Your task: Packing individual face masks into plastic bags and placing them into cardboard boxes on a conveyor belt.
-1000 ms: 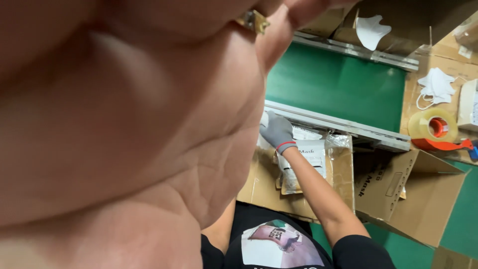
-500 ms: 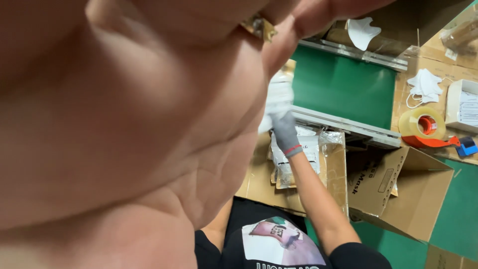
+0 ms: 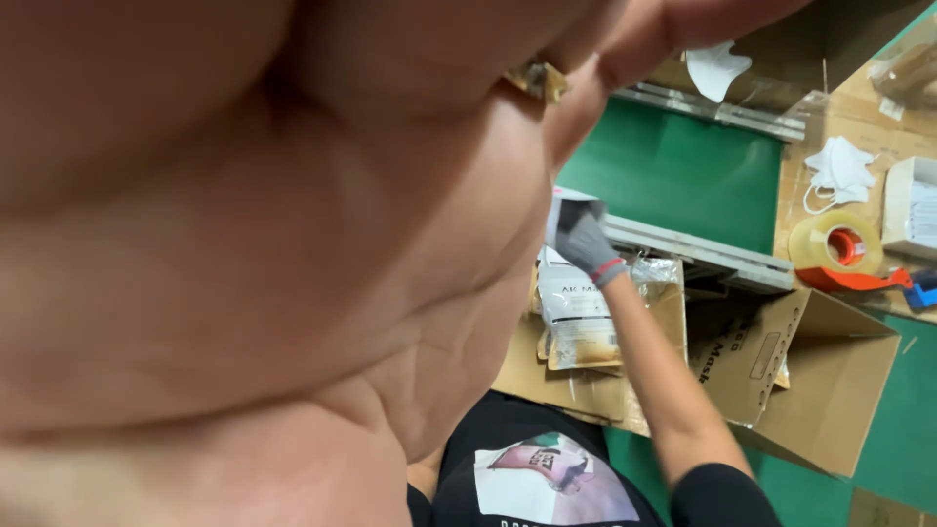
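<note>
My left hand [image 3: 244, 263] is right against the camera, palm toward the lens, and blocks the left and top of the view. A ring [image 3: 539, 80] shows on one finger; the fingertips run out of frame and nothing lies in the palm. My right hand is not visible. Below, a co-worker in a black printed shirt [image 3: 547, 468] reaches a grey-gloved hand [image 3: 583, 239] up to the metal rail of a green conveyor belt [image 3: 683, 171], gripping a white packet. More white pouches [image 3: 576, 312] lie stacked on flattened cardboard under that arm.
An open cardboard box [image 3: 810, 390] stands to the right of the co-worker's arm. A roll of clear tape on an orange dispenser [image 3: 837, 244] and white face masks [image 3: 839, 171] lie on a brown surface at the right, beside a white carton [image 3: 913, 205].
The co-worker's gloved hand has lifted off the pouch stack to the conveyor rail with a white packet. My hand still covers the lens, and the view has shifted slightly.
</note>
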